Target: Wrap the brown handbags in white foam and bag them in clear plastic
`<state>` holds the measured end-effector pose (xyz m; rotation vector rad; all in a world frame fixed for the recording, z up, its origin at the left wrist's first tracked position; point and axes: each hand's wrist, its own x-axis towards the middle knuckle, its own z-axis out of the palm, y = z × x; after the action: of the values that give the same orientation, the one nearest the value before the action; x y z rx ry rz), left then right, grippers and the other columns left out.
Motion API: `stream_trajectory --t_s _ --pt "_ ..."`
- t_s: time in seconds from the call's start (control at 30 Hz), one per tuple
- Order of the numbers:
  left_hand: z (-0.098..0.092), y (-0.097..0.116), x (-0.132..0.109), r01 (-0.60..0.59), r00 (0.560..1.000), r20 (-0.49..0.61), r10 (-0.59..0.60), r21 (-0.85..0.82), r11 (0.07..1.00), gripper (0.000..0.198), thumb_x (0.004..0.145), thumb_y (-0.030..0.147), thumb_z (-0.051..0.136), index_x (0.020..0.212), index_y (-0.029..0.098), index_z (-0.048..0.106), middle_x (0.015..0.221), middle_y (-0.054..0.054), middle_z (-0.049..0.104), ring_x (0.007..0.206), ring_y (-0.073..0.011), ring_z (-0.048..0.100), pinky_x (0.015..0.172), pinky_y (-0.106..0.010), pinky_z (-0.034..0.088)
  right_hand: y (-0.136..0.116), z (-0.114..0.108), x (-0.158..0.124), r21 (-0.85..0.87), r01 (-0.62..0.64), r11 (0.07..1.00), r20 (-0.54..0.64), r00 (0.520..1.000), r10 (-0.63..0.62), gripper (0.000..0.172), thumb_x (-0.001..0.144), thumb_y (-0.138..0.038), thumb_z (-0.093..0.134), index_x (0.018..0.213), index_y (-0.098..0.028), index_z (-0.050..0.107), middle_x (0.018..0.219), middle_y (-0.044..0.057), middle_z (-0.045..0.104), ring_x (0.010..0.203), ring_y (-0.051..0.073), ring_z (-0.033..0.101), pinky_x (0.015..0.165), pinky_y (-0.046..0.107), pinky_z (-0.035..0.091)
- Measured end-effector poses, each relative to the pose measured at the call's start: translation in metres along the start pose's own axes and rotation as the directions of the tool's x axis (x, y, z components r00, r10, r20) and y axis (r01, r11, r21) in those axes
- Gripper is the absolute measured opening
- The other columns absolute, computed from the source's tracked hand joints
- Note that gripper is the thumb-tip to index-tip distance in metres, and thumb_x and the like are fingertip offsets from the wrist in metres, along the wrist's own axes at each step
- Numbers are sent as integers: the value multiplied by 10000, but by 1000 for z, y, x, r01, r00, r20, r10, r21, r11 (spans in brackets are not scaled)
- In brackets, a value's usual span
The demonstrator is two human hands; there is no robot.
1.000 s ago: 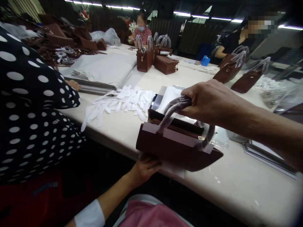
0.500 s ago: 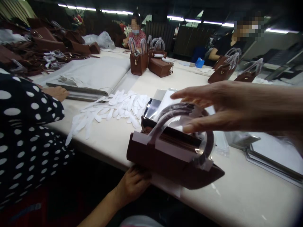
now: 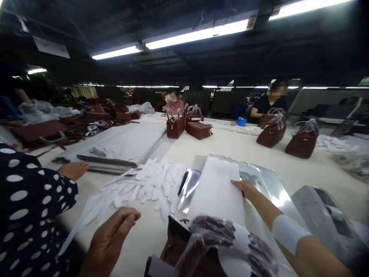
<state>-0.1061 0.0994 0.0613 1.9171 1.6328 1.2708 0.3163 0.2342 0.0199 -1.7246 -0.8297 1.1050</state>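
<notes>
My right hand (image 3: 242, 187) reaches over the table with its fingertips at the right edge of a white paper sheet (image 3: 219, 188), gripping it there. The sheet lies on shiny clear plastic film (image 3: 266, 177). My left hand (image 3: 111, 234) hovers at the lower left, fingers curled in and thumb against them, with nothing visible in it. Between my arms, close to me, a dark brown handbag (image 3: 170, 250) stands open at the top. Its handles (image 3: 213, 231) are wrapped in clear plastic. The bag's lower part is cut off by the frame.
White paper strips (image 3: 155, 181) lie heaped left of the sheet. A co-worker's polka-dot sleeve (image 3: 34, 192) and hand (image 3: 74, 170) are at the left by a grey-white stack (image 3: 123, 142). More brown handbags (image 3: 175, 127) stand farther back. A grey box-like object (image 3: 319, 215) sits at right.
My right hand has gone from above the handbag's handles to the paper sheet. My left hand has left the bag's lower side and moved left. The view has tilted up.
</notes>
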Motion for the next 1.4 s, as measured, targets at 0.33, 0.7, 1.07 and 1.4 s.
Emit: stream_trajectory --t_s 0.33,0.7,1.07,1.4 --pt "93 139 128 380 869 496 -1 -665 643 814 626 427 734 1302 186 351 1337 -171 393 1122 -291 482 812 -381 476 -102 24 -88 314 362 878 530 700 -478 380 723 -327 665 1071 -207 569 1011 69 633 823 194 624 735 318 504" --pt "86 157 89 192 976 216 -8 -850 491 412 611 161 695 992 147 537 851 -40 633 750 -162 586 704 -298 476 -120 33 -146 -61 720 691 500 621 -604 680 648 -406 704 1253 -246 439 1239 119 491 1053 286 519 644 299 511" --pt "69 186 71 174 966 225 127 -929 326 419 710 319 678 1062 149 527 900 -61 645 770 -179 612 706 -312 482 -114 48 -186 308 580 754 354 665 -657 381 662 -441 686 625 -168 423 612 -42 465 578 80 481 626 272 527" --pt "68 194 62 33 983 121 139 -859 511 361 651 280 721 959 126 614 901 -49 648 799 -176 602 748 -316 486 -122 31 -202 225 679 698 507 530 -679 377 727 -412 637 1026 -189 575 1020 66 603 849 185 584 542 230 520"
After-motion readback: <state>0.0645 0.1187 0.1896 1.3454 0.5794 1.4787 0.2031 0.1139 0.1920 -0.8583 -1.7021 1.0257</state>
